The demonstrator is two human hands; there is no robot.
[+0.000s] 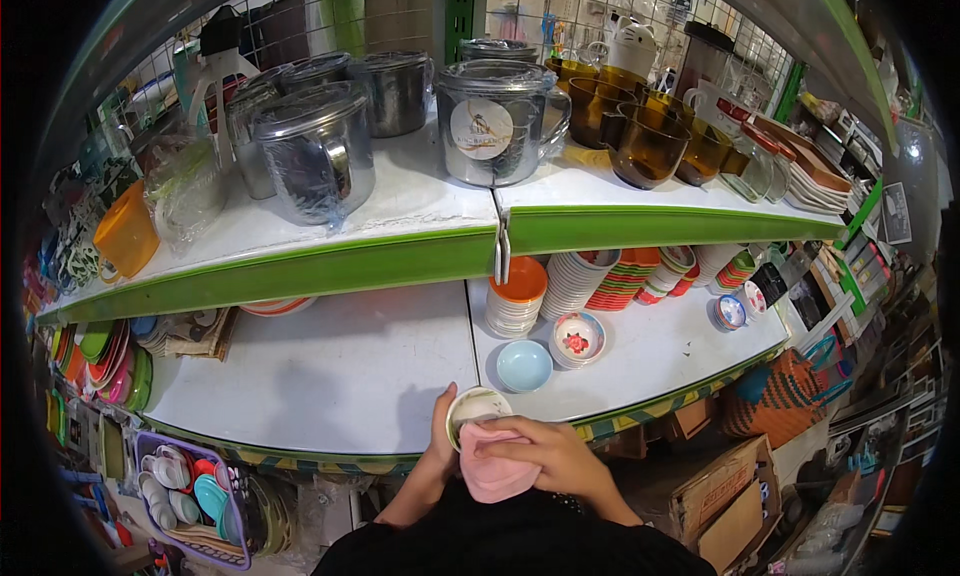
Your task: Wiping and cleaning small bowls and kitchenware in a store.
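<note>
My left hand (pixel 441 433) grips a small cream bowl (pixel 477 405) by its left side, thumb up along the outer wall. A leafy pattern shows inside the bowl, which has a greenish rim. In my right hand (pixel 559 456) is a pink cloth (pixel 499 467), pressed against the bowl's near edge and hanging down below it. The cloth covers part of the bowl. Just beyond, on the lower white shelf (pixel 360 373), stands a light blue bowl (pixel 524 366). Beside that sits a short stack of flower-patterned bowls (pixel 577 339).
Stacked bowls with an orange one (pixel 519 280) on top stand under the upper shelf's green edge (pixel 660 226). Above are lidded metal mugs (pixel 491 148) in plastic wrap and amber glass cups (pixel 649 148). A purple basket (pixel 191 553) stands lower left, a cardboard box (pixel 720 493) lower right.
</note>
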